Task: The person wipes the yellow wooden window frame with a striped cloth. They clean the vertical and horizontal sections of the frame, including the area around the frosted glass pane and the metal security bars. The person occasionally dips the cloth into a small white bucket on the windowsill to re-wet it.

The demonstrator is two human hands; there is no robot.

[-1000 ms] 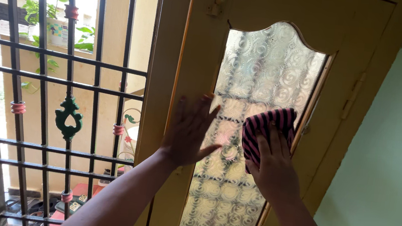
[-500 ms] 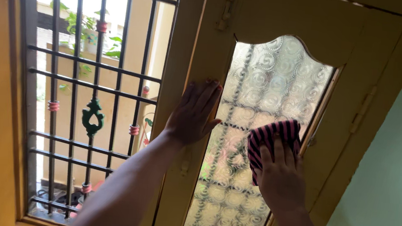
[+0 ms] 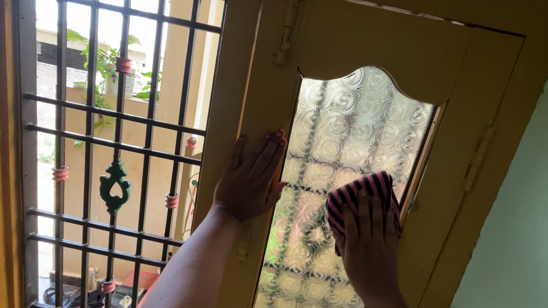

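Observation:
My right hand (image 3: pixel 367 240) presses a pink and black striped cloth (image 3: pixel 359 190) flat against the patterned frosted glass pane (image 3: pixel 349 134) of a yellow wooden window shutter (image 3: pixel 378 47). The cloth sits near the pane's right edge, about mid-height. My left hand (image 3: pixel 252 175) lies flat with fingers together on the shutter's left wooden stile, its fingertips pointing up beside the glass edge. It holds nothing.
To the left, a dark metal window grille (image 3: pixel 115 139) with a green ornament (image 3: pixel 114 187) covers the open half; plants and a building show outside. A latch bolt (image 3: pixel 289 25) runs down the shutter's top left. A pale green wall (image 3: pixel 535 219) stands at the right.
The view has shifted, so the shutter now sits more to the right. My left hand stays braced on the frame while the right hand and cloth have shifted slightly across the glass.

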